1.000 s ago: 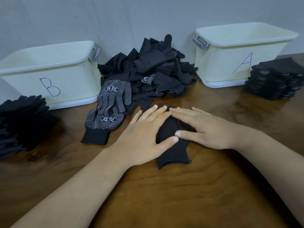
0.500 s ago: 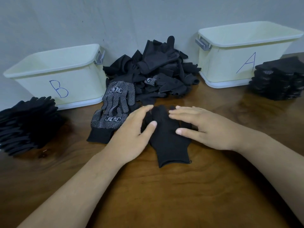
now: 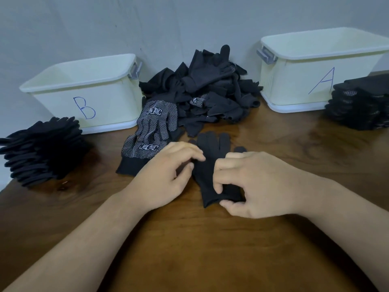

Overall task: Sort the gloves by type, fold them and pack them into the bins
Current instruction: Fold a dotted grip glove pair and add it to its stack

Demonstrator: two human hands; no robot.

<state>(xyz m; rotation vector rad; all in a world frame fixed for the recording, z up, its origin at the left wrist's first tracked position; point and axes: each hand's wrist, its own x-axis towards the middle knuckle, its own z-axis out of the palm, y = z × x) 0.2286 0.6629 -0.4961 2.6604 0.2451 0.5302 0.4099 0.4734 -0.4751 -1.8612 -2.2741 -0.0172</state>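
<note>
A plain black glove [image 3: 210, 148] lies flat on the wooden table [image 3: 189, 249], fingers pointing away from me. My right hand [image 3: 252, 184] pinches its cuff between thumb and fingers. My left hand [image 3: 166, 175] touches the glove's left edge with bent fingers; whether it grips the cloth I cannot tell. A dotted black glove [image 3: 151, 135] lies just left of it. Behind both sits a loose heap of black gloves [image 3: 206, 89]. Cream bin B [image 3: 88, 91] stands at the left, cream bin A [image 3: 320, 66] at the right.
A stack of folded plain black gloves [image 3: 42, 148] sits at the far left in front of bin B. A stack of folded dotted gloves [image 3: 362, 102] sits at the far right beside bin A. A grey wall rises behind the bins.
Both hands lay flat on the glove a second ago. The right hand has slid back to the cuff and pinched it; the left has shifted to the glove's left edge and bent its fingers.
</note>
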